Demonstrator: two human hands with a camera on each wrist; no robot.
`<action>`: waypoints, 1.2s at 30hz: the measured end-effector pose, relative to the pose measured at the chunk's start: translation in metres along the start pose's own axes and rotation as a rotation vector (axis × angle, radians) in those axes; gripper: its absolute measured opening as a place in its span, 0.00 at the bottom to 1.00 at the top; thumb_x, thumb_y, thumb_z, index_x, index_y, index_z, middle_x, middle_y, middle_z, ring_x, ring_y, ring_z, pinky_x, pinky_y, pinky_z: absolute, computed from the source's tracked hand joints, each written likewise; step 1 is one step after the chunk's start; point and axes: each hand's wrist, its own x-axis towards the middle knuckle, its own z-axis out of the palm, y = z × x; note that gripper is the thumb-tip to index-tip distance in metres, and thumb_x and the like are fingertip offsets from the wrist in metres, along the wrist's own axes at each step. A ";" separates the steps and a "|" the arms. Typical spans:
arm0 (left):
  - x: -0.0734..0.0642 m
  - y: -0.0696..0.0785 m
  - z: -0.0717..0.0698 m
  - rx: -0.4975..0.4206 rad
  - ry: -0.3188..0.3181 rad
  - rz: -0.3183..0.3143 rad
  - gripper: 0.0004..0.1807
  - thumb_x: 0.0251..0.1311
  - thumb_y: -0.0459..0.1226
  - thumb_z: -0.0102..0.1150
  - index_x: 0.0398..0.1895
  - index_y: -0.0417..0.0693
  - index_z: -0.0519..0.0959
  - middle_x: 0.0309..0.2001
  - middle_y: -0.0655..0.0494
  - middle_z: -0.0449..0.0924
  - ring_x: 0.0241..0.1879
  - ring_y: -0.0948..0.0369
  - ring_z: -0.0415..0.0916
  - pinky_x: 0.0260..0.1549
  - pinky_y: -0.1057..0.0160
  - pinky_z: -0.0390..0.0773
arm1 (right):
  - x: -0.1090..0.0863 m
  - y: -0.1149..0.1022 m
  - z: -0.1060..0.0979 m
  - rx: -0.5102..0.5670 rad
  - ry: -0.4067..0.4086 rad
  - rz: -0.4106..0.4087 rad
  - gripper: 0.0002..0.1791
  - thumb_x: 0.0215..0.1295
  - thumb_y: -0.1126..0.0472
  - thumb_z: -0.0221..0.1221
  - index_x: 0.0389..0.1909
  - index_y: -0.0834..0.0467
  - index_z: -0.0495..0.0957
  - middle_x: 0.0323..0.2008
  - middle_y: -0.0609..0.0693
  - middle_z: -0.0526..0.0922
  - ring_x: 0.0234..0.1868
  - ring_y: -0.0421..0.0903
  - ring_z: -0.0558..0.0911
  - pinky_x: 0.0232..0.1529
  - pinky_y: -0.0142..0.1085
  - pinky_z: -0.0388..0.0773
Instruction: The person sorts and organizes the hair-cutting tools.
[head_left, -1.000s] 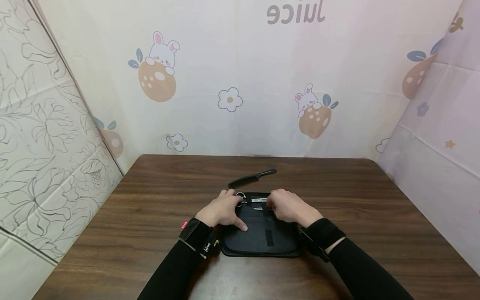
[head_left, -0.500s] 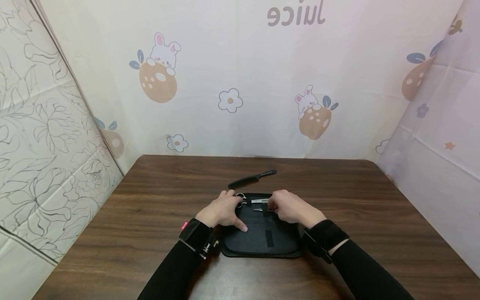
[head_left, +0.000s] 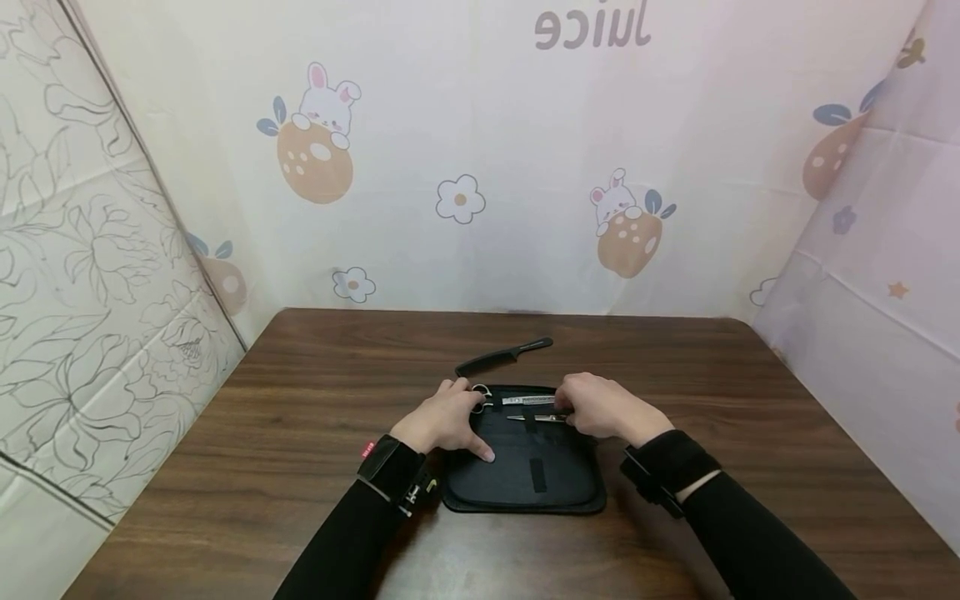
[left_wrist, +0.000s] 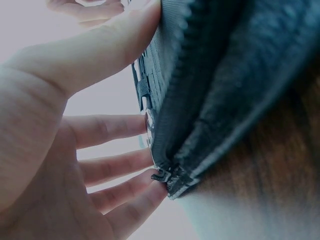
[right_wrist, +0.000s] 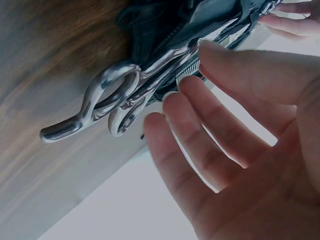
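Observation:
A black zip-edged scissor case point(head_left: 495, 483) lies on the table in the head view. My left hand point(head_left: 442, 421) holds its left side down, fingers spread, thumb on its face and fingertips at the far left corner by silver finger rings point(head_left: 480, 392). Thinning scissors point(head_left: 525, 400) with toothed blades lie near the far edge. Below them, silver scissors point(head_left: 543, 417) pass through a black strap. My right hand point(head_left: 607, 408) pinches the scissors at the shank. In the right wrist view their handles point(right_wrist: 112, 92) stick out past the thumb point(right_wrist: 220, 55) and fingertips.
A black comb point(head_left: 491, 362) lies beyond the case on the brown wooden table point(head_left: 300, 400). A second black strap point(head_left: 538, 475) crosses the case nearer to me. Patterned curtains point(head_left: 525, 250) stand behind and at the sides.
My right hand has slid to the right along the scissors, uncovering more of both pairs; the scissors' tips have stayed in place. The left hand has kept still.

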 end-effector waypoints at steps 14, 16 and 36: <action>0.000 0.000 0.000 0.004 0.006 -0.009 0.49 0.44 0.57 0.81 0.70 0.48 0.74 0.69 0.46 0.66 0.67 0.48 0.61 0.60 0.48 0.72 | 0.001 0.004 0.010 0.016 -0.023 0.000 0.09 0.67 0.72 0.62 0.39 0.56 0.86 0.40 0.49 0.79 0.38 0.45 0.77 0.38 0.42 0.78; 0.000 -0.001 0.000 0.004 0.006 -0.008 0.49 0.44 0.57 0.81 0.70 0.48 0.74 0.68 0.46 0.66 0.67 0.48 0.61 0.59 0.48 0.72 | 0.001 0.004 0.011 0.018 -0.020 0.001 0.09 0.67 0.72 0.62 0.39 0.56 0.87 0.40 0.49 0.79 0.38 0.45 0.78 0.37 0.41 0.78; 0.001 -0.001 0.001 0.012 0.014 -0.012 0.49 0.43 0.57 0.81 0.69 0.48 0.74 0.67 0.48 0.67 0.65 0.49 0.61 0.59 0.49 0.73 | 0.009 -0.004 0.012 -0.021 0.027 -0.012 0.10 0.64 0.74 0.61 0.37 0.57 0.87 0.38 0.50 0.84 0.36 0.44 0.79 0.37 0.43 0.81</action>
